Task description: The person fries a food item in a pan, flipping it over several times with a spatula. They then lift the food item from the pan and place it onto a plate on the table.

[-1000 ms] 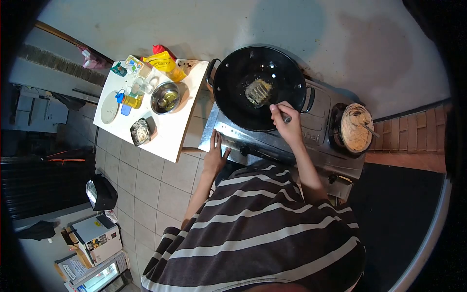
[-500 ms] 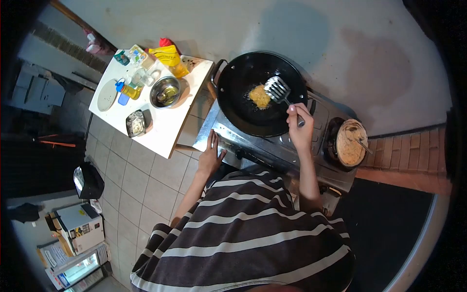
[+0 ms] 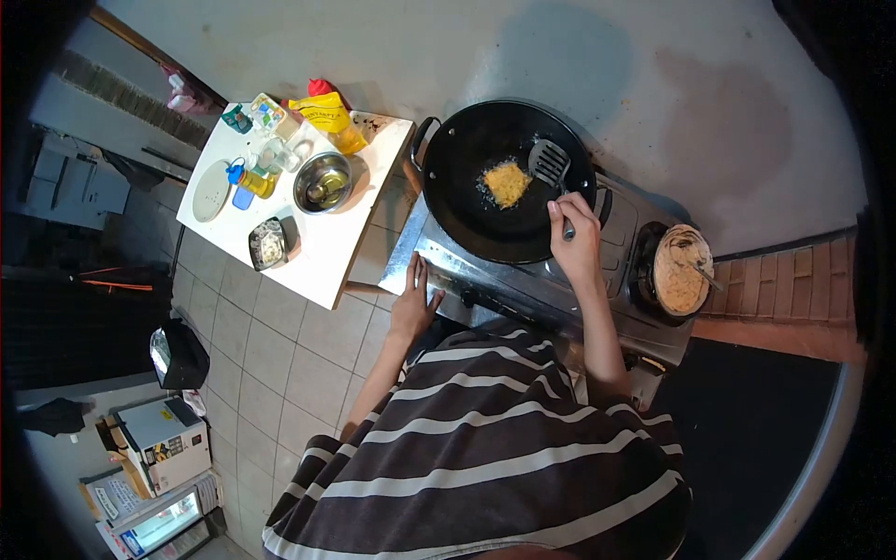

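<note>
My right hand (image 3: pixel 577 245) is closed around the handle of a slotted spatula (image 3: pixel 549 162). The spatula's head is inside a large black wok (image 3: pixel 467 224), just right of a golden piece of frying food (image 3: pixel 506 185). Small bubbles ring the food, and a narrow gap parts it from the spatula. On the near left edge of the metal gas stove (image 3: pixel 448 257), my left hand (image 3: pixel 413 303) rests with its fingers stretched out and nothing in it.
Right of the wok, a pan of pale orange food (image 3: pixel 681 275) holds a spoon. On the white table (image 3: pixel 322 275) at left stand a steel bowl (image 3: pixel 323 182), a small dark bowl (image 3: pixel 270 245), a plate (image 3: pixel 212 191), a blue-capped bottle (image 3: pixel 252 180) and a yellow pouch (image 3: pixel 327 114).
The spatula has shifted slightly right, off the edge of the food, and its head has turned. My left hand stays on the stove edge. The whole view has shifted a little.
</note>
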The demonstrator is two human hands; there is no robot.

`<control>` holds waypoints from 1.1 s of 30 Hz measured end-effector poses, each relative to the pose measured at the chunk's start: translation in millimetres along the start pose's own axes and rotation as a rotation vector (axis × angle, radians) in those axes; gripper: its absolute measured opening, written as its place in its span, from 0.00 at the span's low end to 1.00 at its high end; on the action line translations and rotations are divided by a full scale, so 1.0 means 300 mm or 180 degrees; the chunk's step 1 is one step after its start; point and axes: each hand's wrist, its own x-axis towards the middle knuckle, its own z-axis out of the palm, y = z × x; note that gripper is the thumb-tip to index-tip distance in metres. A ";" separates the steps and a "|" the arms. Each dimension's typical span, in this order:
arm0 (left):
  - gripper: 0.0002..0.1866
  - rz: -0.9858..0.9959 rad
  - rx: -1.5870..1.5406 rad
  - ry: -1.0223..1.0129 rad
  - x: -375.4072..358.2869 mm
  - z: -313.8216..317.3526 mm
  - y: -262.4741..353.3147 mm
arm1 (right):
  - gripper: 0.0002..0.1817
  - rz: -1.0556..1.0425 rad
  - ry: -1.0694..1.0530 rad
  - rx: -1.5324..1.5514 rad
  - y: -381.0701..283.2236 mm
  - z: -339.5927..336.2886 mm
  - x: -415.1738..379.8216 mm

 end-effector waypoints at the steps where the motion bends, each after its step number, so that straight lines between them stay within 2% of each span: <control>1: 0.42 0.0037 -0.0025 0.0031 0.000 0.004 -0.004 | 0.09 0.0035 -0.0054 -0.0005 0.000 0.004 0.001; 8: 0.42 0.0002 0.0016 0.0010 0.001 0.001 -0.001 | 0.09 0.0134 -0.0245 0.0135 -0.045 0.010 -0.023; 21: 0.40 0.0002 -0.0041 -0.0026 0.000 0.004 -0.011 | 0.11 0.0020 -0.0026 -0.0005 -0.042 -0.030 0.006; 23: 0.41 0.0208 0.0146 0.0308 0.003 0.029 -0.027 | 0.11 0.0036 -0.0028 -0.0010 -0.046 -0.038 0.004; 26: 0.42 0.0261 0.0094 0.0341 0.005 0.042 -0.041 | 0.11 -0.0020 -0.0077 0.0043 -0.053 -0.048 -0.005; 29: 0.42 0.0226 0.0149 0.0293 0.005 0.039 -0.040 | 0.10 0.0148 -0.0163 0.0323 -0.064 -0.051 -0.019; 31: 0.42 0.0191 0.0144 0.0257 0.006 0.034 -0.036 | 0.09 0.0623 -0.0308 0.0646 -0.058 -0.050 -0.033; 33: 0.42 0.0171 0.0138 0.0210 0.003 0.036 -0.036 | 0.08 0.0636 -0.0297 0.0710 -0.046 -0.049 -0.043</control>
